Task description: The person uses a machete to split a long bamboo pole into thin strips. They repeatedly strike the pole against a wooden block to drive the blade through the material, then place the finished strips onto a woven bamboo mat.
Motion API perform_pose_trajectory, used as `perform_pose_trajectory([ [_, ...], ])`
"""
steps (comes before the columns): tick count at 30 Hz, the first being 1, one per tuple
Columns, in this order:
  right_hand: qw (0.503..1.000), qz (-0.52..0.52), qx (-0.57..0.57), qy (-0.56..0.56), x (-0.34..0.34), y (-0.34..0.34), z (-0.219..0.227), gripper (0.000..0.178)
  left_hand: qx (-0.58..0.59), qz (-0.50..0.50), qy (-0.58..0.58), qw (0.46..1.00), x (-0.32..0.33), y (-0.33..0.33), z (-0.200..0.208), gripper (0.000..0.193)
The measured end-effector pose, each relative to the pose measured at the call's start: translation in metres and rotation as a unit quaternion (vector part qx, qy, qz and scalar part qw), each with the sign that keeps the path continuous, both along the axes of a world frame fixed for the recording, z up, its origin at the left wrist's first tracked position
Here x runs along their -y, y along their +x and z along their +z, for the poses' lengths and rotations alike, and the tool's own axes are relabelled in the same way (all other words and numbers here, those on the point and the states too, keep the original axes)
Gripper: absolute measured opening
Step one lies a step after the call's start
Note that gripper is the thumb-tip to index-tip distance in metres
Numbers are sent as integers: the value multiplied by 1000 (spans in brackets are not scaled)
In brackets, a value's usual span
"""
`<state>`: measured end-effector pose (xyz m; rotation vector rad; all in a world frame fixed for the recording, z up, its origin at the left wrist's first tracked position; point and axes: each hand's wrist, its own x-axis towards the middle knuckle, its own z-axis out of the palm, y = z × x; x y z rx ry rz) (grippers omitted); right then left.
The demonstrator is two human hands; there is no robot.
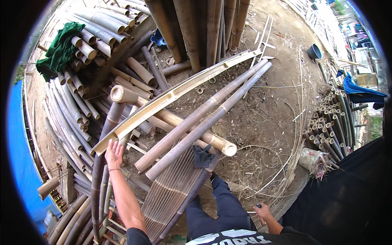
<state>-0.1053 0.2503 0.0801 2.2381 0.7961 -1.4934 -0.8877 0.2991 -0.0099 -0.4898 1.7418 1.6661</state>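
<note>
My left hand [114, 154] is open, palm up and fingers stretched. Its fingertips are at the lower left end of a split bamboo half [171, 96], whose pale hollow inside faces up; whether they touch it is hard to tell. That half slants away to the upper right across a bamboo crossbar [179, 119]. Two whole bamboo poles [204, 108] lie side by side over the same crossbar, to the right of the half. Low at the right, beside my leg, my right hand [264, 213] is closed round a dark-handled tool [259, 206], its kind unclear.
A slatted bamboo bench [173, 188] with a dark cloth [203, 156] stands before me. Bamboo stacks [69, 110] fill the left, and upright poles [212, 32] the far middle. More bamboo [332, 122], a bucket [314, 52] and scattered strips [281, 175] are at right.
</note>
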Motion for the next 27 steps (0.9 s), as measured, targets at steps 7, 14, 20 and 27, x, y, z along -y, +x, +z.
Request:
perform_pose_trajectory([
  [7,1000,-10,18,20,-5,1,11,27,-411,-330,-276,804,-25,30,-34,36],
  [14,999,45,14,1,-3,0,7,32,-580,-488,-307,575,-1,35,-6,24],
  [20,997,63,15,46,18,18,-16,33,-281,-438,-92,849,11,52,10,25],
  [27,1000,7,16,7,-1,-3,-8,33,72,-172,-183,965,12,50,-29,34],
])
